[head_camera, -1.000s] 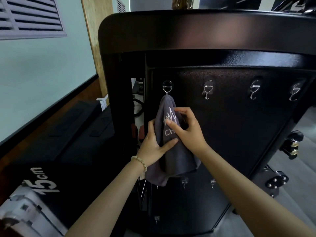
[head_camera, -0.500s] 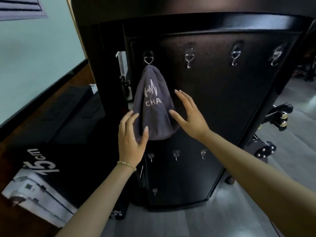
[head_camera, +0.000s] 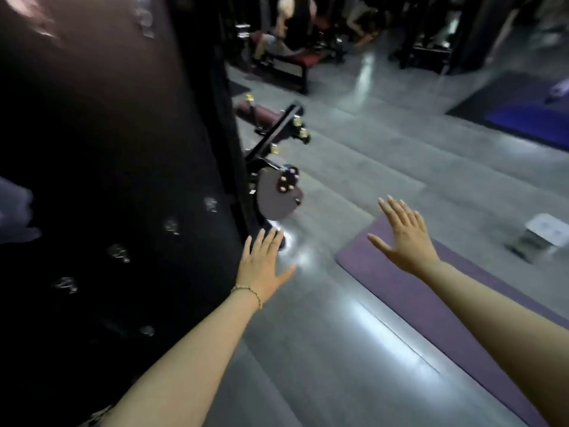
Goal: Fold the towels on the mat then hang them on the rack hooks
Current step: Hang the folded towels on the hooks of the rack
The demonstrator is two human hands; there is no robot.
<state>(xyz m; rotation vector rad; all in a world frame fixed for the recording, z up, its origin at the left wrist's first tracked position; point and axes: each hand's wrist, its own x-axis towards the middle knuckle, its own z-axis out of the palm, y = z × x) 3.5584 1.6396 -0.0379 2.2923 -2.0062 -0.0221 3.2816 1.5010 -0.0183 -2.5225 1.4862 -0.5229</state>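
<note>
Your left hand [head_camera: 264,268] and right hand [head_camera: 406,238]: both empty, fingers spread, palms down, well apart. Left hovers just beside the rack [head_camera: 107,149], right over the purple mat [head_camera: 400,292] corner. Hooks [head_camera: 118,252] blurred. Pale grey smear at the frame's left edge, maybe the towel [head_camera: 15,211]; cannot tell.

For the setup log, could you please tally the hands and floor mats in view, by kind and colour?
hands: 2 (left hand, right hand)
purple mat: 1
blue mat: 1
Total: 4
</note>
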